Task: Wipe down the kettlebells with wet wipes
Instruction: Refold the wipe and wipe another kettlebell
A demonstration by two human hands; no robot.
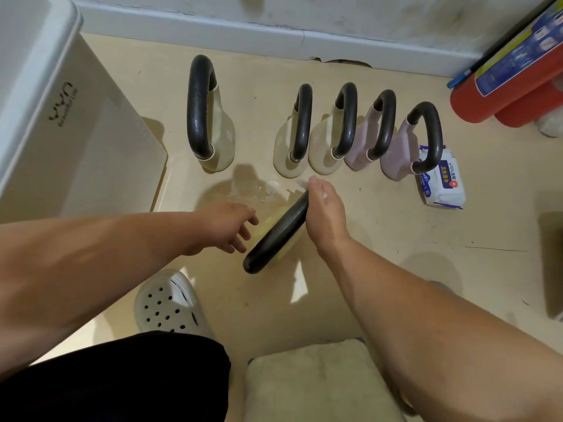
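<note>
Nubby beige cushion (320,382), cropped below. Left hand (227,225) slack beside cream, black-handled kettlebell (274,236); right hand (324,214) grips a mostly hidden white wipe (304,183).

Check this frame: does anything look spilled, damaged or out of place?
A glossy wet patch spreads on the beige floor just beyond the black-handled cream kettlebell nearest the camera. The white skirting board is cracked and chipped at its bottom edge.

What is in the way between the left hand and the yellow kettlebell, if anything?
Nothing visible. The left hand, fingers open, reaches right next to the yellow kettlebell, with nothing between them. The right hand holds a white wipe against the kettlebell's far end.
</note>
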